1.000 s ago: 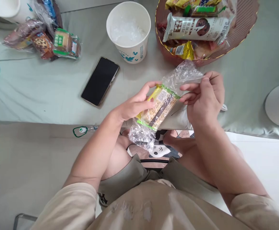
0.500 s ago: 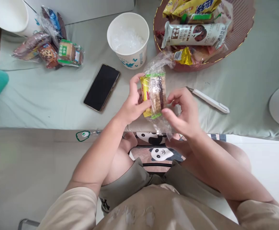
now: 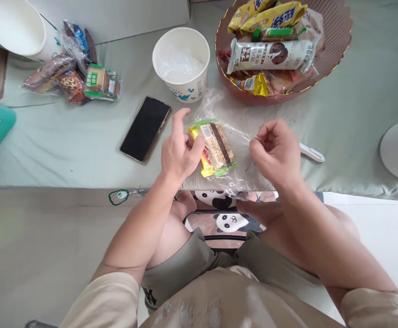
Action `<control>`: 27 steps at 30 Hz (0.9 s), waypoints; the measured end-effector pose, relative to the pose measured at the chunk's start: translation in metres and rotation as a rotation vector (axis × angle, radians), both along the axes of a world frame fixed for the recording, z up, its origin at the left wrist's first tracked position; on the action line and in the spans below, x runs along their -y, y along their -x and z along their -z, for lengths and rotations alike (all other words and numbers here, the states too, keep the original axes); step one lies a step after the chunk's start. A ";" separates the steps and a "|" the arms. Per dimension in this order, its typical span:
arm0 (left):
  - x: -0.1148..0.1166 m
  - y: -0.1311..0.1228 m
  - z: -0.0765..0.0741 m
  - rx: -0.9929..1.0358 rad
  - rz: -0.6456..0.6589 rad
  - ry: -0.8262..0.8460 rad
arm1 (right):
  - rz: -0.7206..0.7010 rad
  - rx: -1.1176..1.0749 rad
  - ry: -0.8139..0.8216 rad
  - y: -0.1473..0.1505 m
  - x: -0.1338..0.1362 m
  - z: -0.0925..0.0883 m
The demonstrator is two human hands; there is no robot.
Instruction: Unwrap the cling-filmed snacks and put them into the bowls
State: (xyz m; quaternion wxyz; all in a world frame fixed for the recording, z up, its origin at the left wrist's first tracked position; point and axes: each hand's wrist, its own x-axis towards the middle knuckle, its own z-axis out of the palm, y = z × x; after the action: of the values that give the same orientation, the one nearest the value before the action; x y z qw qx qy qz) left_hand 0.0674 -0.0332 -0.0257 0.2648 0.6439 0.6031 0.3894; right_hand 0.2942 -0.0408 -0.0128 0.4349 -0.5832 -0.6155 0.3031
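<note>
My left hand (image 3: 181, 152) grips a wrapped sandwich biscuit (image 3: 221, 148) and a yellow snack packet (image 3: 206, 169) together, thumb on top and index finger raised. Green seals edge the biscuit's clear wrapper, and a dark filling shows between its pale layers. Loose clear plastic film (image 3: 241, 139) surrounds both snacks. To the right, my right hand (image 3: 277, 152) pinches the film between thumb and curled fingers, drawing it taut. Partly behind that hand lies a white utility knife (image 3: 312, 152).
A paper cup (image 3: 181, 64) holding crumpled clear plastic stands behind the hands. The ribbed bowl (image 3: 335, 50) at the back right holds several snacks. A phone (image 3: 145, 129) lies left. Farther left are wrapped snacks (image 3: 98, 82) beside another paper cup (image 3: 16, 29). The table's front edge is close.
My right hand has moved right, stretching the film away from the snacks. The biscuit and yellow packet have shifted slightly left and down, tilted in my left hand.
</note>
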 end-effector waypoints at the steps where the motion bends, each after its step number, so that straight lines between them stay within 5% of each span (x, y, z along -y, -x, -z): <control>1: -0.001 0.003 0.000 -0.046 -0.028 -0.016 | 0.002 0.036 0.020 -0.003 -0.002 0.002; 8: -0.015 0.004 0.002 -0.096 -0.037 -0.098 | 0.011 0.410 0.003 -0.024 -0.015 0.007; 16: -0.029 -0.012 0.000 0.089 -0.038 -0.075 | -0.242 0.295 -0.230 -0.004 -0.012 -0.011; 22: -0.034 -0.016 -0.001 0.085 -0.042 -0.054 | -0.042 0.402 -0.119 0.001 -0.013 -0.008; 27: -0.045 0.001 0.015 0.136 -0.125 -0.032 | 0.041 0.447 -0.105 -0.020 -0.016 0.000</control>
State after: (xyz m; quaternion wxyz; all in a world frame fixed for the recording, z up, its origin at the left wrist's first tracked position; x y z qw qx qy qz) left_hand 0.0667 0.0118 -0.0405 0.2699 0.5812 0.6164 0.4576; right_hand 0.3142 -0.0249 -0.0125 0.3235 -0.6249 -0.6995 0.1250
